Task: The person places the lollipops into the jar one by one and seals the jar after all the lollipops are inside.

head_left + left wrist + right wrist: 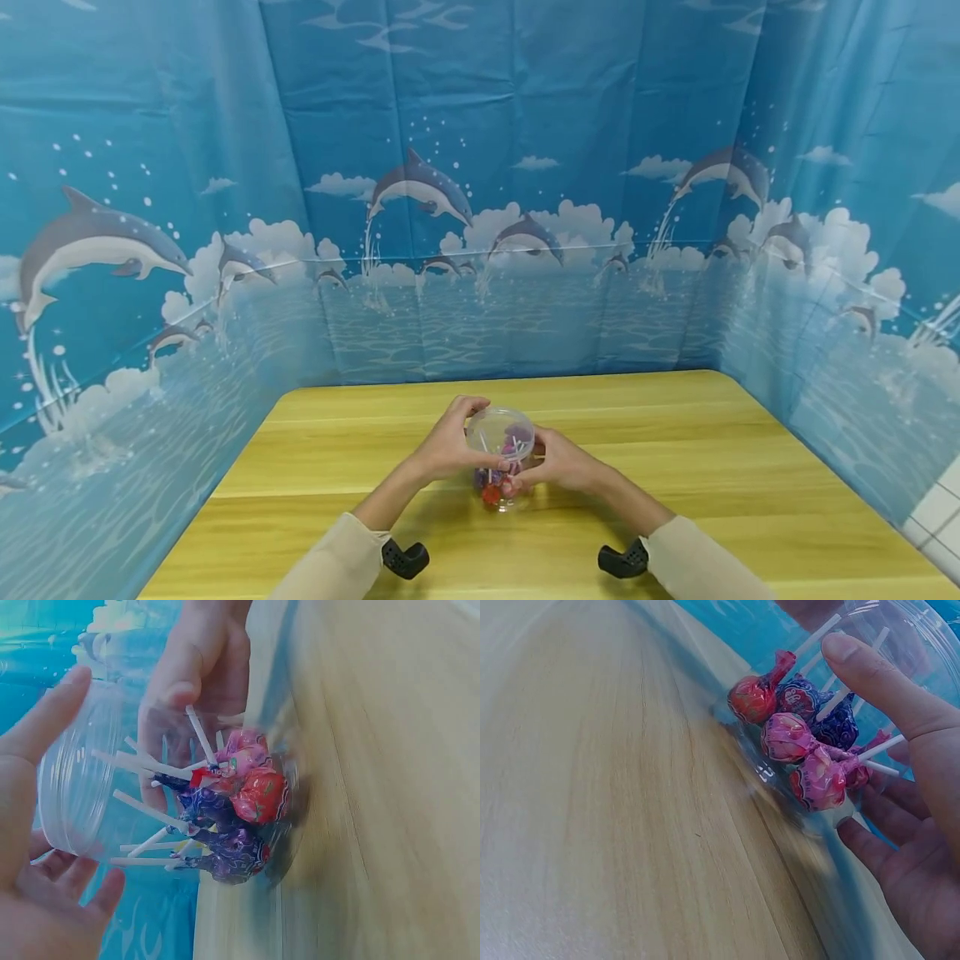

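Observation:
A clear plastic jar (501, 429) stands upright near the middle of the table, between both hands. Inside are several wrapped lollipops, among them a red one (259, 796), a purple one (234, 855) and a pink one (821, 780), heads down with white sticks upward. My left hand (450, 446) holds the jar around its ridged top (75, 776), thumb on the near side. My right hand (558, 462) grips the jar's body lower down, with the thumb (855, 660) against the clear wall. Whether the base touches the table cannot be told.
The wood-grain table (315, 467) extends around the jar on all sides. Behind it and along its sides hangs a blue dolphin-print curtain (480, 333). Black curved pieces (405, 560) sit at both wrists. White floor tiles (937, 517) show at the far right.

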`<state>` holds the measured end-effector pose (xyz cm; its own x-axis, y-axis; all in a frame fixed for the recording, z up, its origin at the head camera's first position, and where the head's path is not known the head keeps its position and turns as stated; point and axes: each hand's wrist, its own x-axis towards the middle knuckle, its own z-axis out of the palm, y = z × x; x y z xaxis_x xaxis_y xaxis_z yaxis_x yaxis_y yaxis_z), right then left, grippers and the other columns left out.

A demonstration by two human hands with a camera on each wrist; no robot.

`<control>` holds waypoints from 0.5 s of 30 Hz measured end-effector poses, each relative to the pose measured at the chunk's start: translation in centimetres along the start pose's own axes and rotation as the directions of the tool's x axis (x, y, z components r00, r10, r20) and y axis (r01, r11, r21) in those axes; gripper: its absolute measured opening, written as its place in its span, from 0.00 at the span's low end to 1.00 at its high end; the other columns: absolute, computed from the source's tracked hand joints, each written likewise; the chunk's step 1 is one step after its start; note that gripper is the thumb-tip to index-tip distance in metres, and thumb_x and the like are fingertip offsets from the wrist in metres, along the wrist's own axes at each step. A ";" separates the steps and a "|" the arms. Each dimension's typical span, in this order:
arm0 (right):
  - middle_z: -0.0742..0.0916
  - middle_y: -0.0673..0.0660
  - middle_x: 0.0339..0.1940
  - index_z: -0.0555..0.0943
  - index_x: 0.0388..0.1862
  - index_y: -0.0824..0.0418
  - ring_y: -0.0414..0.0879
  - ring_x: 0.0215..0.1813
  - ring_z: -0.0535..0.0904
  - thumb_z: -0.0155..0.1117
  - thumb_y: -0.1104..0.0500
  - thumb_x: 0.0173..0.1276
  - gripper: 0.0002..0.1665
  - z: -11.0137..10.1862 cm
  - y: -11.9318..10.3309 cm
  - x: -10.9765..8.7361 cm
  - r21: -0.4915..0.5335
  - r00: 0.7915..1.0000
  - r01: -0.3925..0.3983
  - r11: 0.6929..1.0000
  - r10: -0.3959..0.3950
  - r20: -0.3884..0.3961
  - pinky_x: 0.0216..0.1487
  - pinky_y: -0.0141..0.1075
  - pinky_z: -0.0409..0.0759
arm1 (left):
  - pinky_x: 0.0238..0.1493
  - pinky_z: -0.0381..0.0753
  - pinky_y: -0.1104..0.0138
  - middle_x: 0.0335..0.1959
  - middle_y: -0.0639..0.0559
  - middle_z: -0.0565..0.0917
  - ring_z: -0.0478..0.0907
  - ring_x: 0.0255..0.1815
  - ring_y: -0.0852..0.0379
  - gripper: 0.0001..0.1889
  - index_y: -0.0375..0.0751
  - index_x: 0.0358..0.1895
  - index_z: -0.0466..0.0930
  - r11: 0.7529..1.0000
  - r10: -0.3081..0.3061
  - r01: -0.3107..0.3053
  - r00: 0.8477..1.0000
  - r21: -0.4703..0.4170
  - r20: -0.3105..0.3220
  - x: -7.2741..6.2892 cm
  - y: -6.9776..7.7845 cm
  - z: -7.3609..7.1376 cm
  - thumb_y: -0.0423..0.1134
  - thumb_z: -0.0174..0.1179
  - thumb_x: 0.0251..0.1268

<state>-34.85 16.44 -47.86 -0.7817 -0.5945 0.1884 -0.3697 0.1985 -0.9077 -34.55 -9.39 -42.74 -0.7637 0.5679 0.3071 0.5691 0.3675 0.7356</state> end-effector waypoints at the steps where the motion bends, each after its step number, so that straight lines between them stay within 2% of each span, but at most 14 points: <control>1: 0.81 0.57 0.63 0.68 0.77 0.62 0.53 0.64 0.78 0.77 0.58 0.66 0.44 0.0 0.0 0.1 0.000 1.000 -0.006 1.000 0.006 -0.001 0.62 0.45 0.78 | 0.61 0.77 0.50 0.67 0.44 0.71 0.71 0.65 0.46 0.51 0.42 0.75 0.67 1.000 0.007 -0.006 1.000 0.003 -0.025 0.0 0.1 0.0 0.58 0.81 0.50; 3: 0.82 0.58 0.63 0.67 0.78 0.63 0.53 0.63 0.78 0.77 0.57 0.66 0.45 -0.1 -0.2 0.2 -0.006 1.000 -0.011 1.000 0.011 -0.006 0.62 0.46 0.78 | 0.61 0.78 0.50 0.66 0.44 0.73 0.73 0.64 0.45 0.49 0.41 0.74 0.69 1.000 0.013 -0.014 0.999 -0.010 -0.044 0.1 0.1 -0.2 0.55 0.82 0.50; 5: 0.81 0.58 0.63 0.66 0.78 0.65 0.53 0.64 0.78 0.78 0.57 0.65 0.47 -0.2 -0.3 0.2 -0.016 1.000 -0.008 1.000 0.008 -0.009 0.62 0.46 0.78 | 0.65 0.76 0.49 0.67 0.43 0.74 0.73 0.65 0.44 0.48 0.42 0.75 0.69 0.998 0.023 -0.024 0.999 -0.051 -0.024 0.3 -0.1 -0.6 0.52 0.82 0.51; 8: 0.82 0.58 0.63 0.65 0.78 0.66 0.53 0.64 0.78 0.79 0.57 0.64 0.48 -0.4 -0.3 0.3 -0.026 1.000 -0.012 1.000 0.011 -0.008 0.62 0.45 0.78 | 0.67 0.72 0.46 0.71 0.43 0.71 0.72 0.68 0.44 0.48 0.44 0.78 0.67 0.986 0.032 -0.022 0.998 -0.168 0.060 0.7 -0.7 -1.1 0.47 0.81 0.54; 12: 0.82 0.57 0.63 0.67 0.77 0.63 0.52 0.64 0.78 0.79 0.57 0.64 0.47 -0.4 -0.1 0.2 -0.038 1.000 -0.022 0.999 0.023 0.000 0.63 0.45 0.77 | 0.70 0.70 0.46 0.78 0.47 0.65 0.66 0.75 0.45 0.46 0.45 0.81 0.62 0.944 0.040 0.027 0.980 -0.328 0.194 1.1 -1.8 -1.7 0.40 0.77 0.61; 15: 0.82 0.59 0.64 0.66 0.77 0.65 0.53 0.65 0.77 0.80 0.56 0.64 0.48 -0.2 -0.1 0.1 -0.049 1.000 -0.019 0.999 0.020 0.007 0.65 0.47 0.76 | 0.73 0.65 0.47 0.80 0.48 0.62 0.59 0.79 0.46 0.45 0.44 0.82 0.59 0.928 0.049 0.051 0.966 -0.370 0.256 1.2 -2.2 -2.0 0.36 0.73 0.65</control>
<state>-35.02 16.55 -47.65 -0.7855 -0.5957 0.1679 -0.3788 0.2481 -0.8916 -37.34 -10.94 -42.78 -0.6315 0.7546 0.1782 0.3761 0.0971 0.9215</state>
